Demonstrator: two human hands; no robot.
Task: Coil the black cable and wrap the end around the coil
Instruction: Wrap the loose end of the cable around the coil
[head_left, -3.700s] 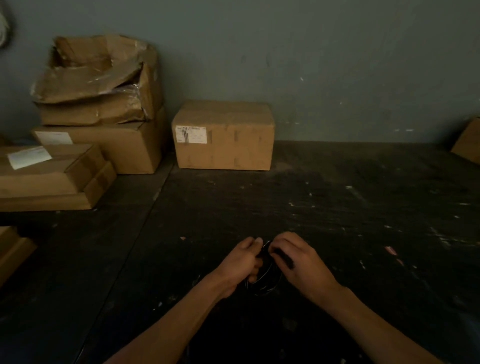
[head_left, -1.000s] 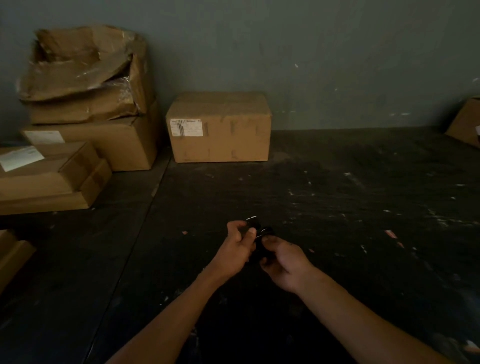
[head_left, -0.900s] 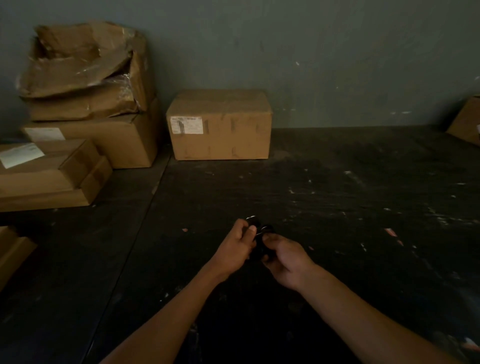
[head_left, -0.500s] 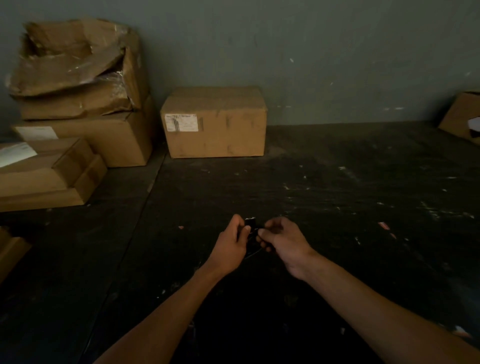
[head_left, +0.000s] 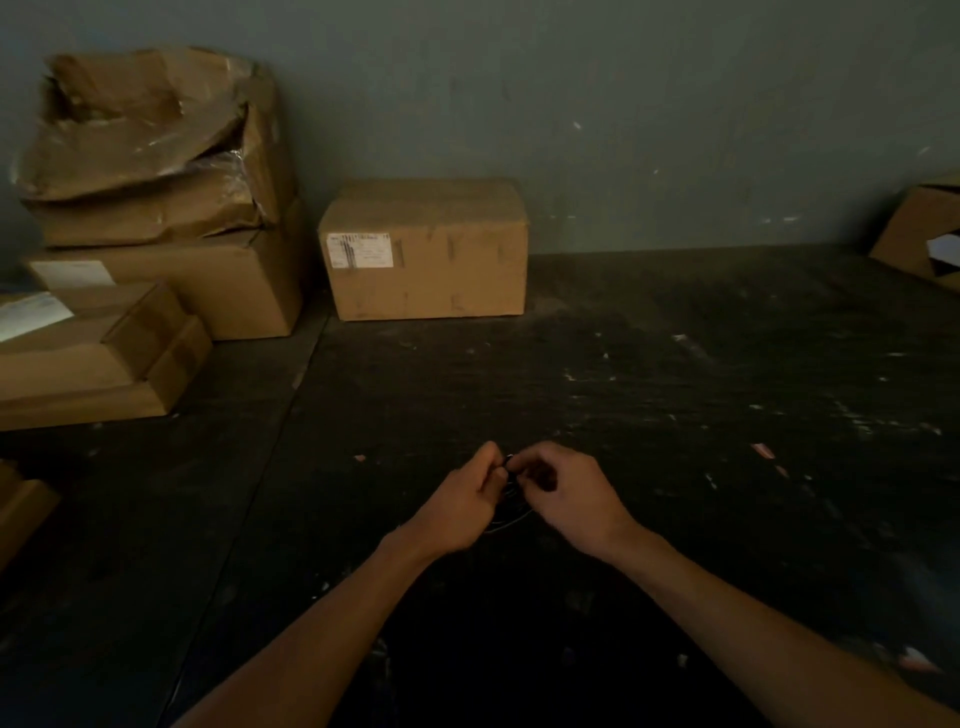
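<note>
- My left hand (head_left: 457, 506) and right hand (head_left: 569, 493) meet knuckle to knuckle over a dark, scuffed work surface (head_left: 675, 415), both closed in a pinch on the black cable (head_left: 511, 512) held between them.
- The cable sits in the gap between my two hands — a few thin loops sag just below my fingers, nearly lost against the dark surface. How many turns the coil has, I cannot tell.
- My left thumb and forefinger are pressed together at the top of the bundle; my right fingers are curled in, closed on what looks like the loose end just beside them.
- I judge the coiling to be done and the wrapping of the end to be the step in hand.
- The next move calls for the left hand to keep the loops bunched while the right carries the end round them — snug, so the turns do not spring apart.
- Cardboard boxes (head_left: 426, 249) stand well beyond my hands against the wall, and more are stacked far off to my left.
</note>
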